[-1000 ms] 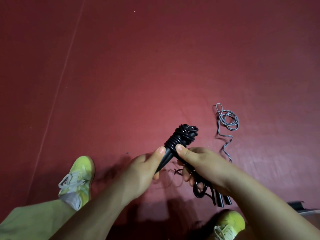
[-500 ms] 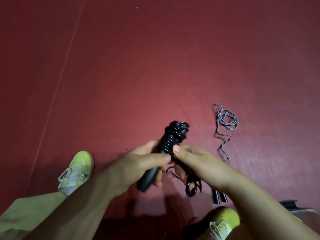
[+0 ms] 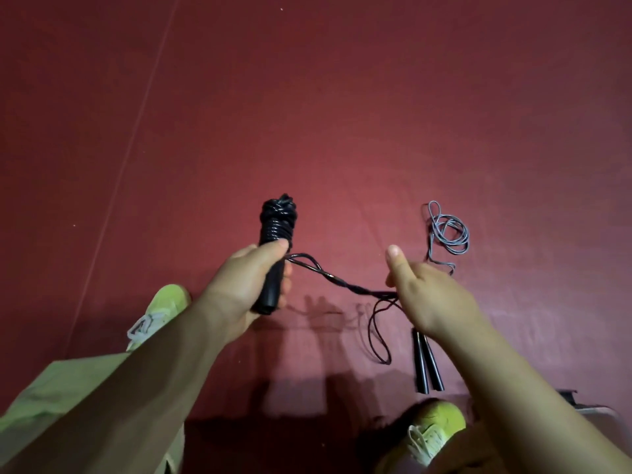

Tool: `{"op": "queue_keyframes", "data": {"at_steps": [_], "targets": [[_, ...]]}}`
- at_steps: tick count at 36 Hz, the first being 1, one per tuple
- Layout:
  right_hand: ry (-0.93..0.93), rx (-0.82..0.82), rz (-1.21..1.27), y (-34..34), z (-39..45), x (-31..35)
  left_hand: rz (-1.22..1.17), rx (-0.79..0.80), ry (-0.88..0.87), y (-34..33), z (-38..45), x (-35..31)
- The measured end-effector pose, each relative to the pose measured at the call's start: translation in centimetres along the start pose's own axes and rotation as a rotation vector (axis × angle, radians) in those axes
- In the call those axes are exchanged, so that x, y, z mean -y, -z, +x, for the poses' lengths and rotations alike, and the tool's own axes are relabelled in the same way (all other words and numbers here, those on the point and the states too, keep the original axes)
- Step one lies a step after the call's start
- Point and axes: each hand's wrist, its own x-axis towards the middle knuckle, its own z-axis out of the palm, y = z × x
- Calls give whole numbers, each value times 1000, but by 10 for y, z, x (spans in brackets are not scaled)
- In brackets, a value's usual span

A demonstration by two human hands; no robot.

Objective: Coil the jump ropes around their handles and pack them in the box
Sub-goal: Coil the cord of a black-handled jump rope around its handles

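Note:
My left hand (image 3: 246,285) grips the black jump rope handles (image 3: 273,268), held upright, with black rope coiled round their upper half (image 3: 277,220). A twisted stretch of black rope (image 3: 342,283) runs from the handles rightward to my right hand (image 3: 431,295), which holds it under the palm with the thumb raised. A loose loop (image 3: 379,336) hangs below that hand. A second rope lies on the floor: a grey cord (image 3: 448,234) bunched at the right and two slim black handles (image 3: 425,364) side by side below my right hand.
The red floor (image 3: 342,114) stretches ahead, with a pale line (image 3: 136,114) running diagonally at the left. My yellow-green shoes (image 3: 160,309) (image 3: 434,429) and a green trouser leg (image 3: 68,398) are below. A dark edge of some object (image 3: 581,401) shows at the lower right.
My hands have moved apart. The right hand has pulled the loose black rope out to the right, and the left hand has turned the handles upright.

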Motion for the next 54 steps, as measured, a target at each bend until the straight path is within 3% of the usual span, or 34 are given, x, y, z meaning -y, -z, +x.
{"op": "queue_keyframes", "data": {"at_steps": [2,11,19,22,25,29,32,42,46,49,54], "targets": [[43,56,10,-5,0,0,33,57,25,-4,-4,3],[309,230,647,-11,-9,13,-14,418,83,-17,-22,14],[436,305,766,-12,-10,15,-247,749,185,-14,-21,7],[398,414,788,-16,-8,17,-230,630,179,-16,-21,2],[233,497,873,-17,-10,22,-169,482,133,-13,-18,0],[145,517,682,-16,-10,20,260,338,11,-12,-16,9],[150,536,553,-18,-12,21,549,305,-47,-11,-11,17],[126,451,460,-24,-10,20,990,348,-199,-14,-6,34],[86,393,581,-26,-9,20,869,346,-104,-13,-7,25],[20,331,761,-23,-5,20,569,324,76,-13,-12,16],[75,419,936,-21,0,15,40,613,483,-14,-24,8]]}}
